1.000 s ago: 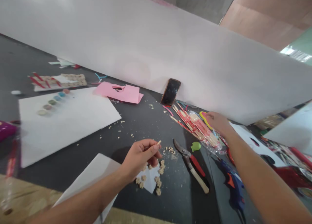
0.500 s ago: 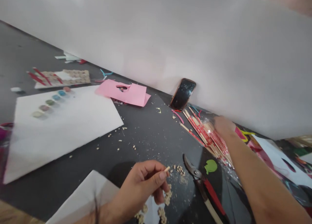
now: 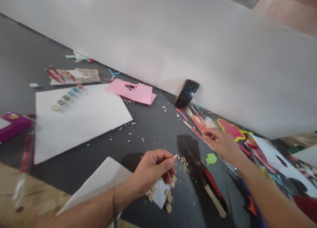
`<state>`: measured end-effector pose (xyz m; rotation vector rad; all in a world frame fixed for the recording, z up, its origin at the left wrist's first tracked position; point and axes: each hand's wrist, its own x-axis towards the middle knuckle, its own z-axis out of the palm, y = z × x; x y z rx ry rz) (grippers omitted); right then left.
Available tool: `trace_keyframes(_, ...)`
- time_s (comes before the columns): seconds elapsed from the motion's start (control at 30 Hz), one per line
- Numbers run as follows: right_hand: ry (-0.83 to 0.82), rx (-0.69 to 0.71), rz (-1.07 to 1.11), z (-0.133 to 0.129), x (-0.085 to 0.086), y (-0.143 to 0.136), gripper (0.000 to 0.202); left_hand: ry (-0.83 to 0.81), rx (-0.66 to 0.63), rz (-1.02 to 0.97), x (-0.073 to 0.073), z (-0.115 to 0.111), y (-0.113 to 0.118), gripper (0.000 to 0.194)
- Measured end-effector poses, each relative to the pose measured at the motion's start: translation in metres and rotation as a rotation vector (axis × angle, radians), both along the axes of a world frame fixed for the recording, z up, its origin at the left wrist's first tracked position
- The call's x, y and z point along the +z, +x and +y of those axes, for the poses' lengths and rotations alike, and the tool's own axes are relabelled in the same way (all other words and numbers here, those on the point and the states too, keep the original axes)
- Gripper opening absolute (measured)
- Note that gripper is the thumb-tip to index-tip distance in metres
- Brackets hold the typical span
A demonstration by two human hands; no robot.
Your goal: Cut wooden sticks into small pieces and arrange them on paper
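Observation:
My left hand (image 3: 155,170) pinches a short wooden stick (image 3: 175,156) between thumb and forefinger. Below that hand lies a white paper piece (image 3: 160,194) with clusters of small wooden bits (image 3: 168,198) along its edges. My right hand (image 3: 219,140) hovers over a bundle of red-and-tan sticks (image 3: 196,120) in clear plastic wrap, its fingers curled; whatever they hold, if anything, is too small to make out. Between the hands rest pruning shears (image 3: 210,185) with a red and a pale handle. Cut wooden pieces (image 3: 183,161) are scattered by the blades.
A phone (image 3: 187,93) leans on the white wall. Folded pink paper (image 3: 138,92) and a white sheet (image 3: 84,122) with paint pots (image 3: 66,97) lie left. A purple tool (image 3: 15,126) is at the far left. Green foam (image 3: 211,159) and paper scraps (image 3: 279,155) lie right.
My right hand has moved left and nearer from the far end of the wrapped sticks, toward the shears. My left hand still holds the short stick. The view has shifted left.

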<state>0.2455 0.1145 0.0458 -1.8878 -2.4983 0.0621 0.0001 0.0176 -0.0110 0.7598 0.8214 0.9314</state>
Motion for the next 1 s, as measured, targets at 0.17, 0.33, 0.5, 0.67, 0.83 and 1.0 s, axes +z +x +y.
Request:
trace_keyframes(0.17,-0.069,0.262,0.028,-0.075,-0.025,-0.044,0.02,0.088,0.005,0.03,-0.004,-0.003,0.002,0.03)
trace_keyframes(0.33,-0.032,0.256,0.03,-0.092,-0.031,-0.049,0.026,0.131,0.038,0.021,-0.007,-0.003,0.001,0.028)
trace_keyframes(0.5,0.01,0.16,0.036,-0.11,-0.022,-0.028,0.024,0.156,0.051,0.009,-0.007,-0.001,-0.002,0.024)
trace_keyframes(0.67,0.031,0.013,0.062,-0.138,-0.036,-0.004,0.018,0.171,0.032,0.009,-0.008,-0.002,-0.003,0.021)
trace_keyframes(0.83,0.05,-0.102,0.207,-0.148,-0.052,-0.002,0.018,0.186,0.007,0.024,-0.005,-0.005,-0.002,0.02)
trace_keyframes(1.0,0.007,-0.259,0.469,-0.144,-0.043,0.006,0.019,0.192,-0.006,0.046,-0.007,-0.006,-0.002,0.022)
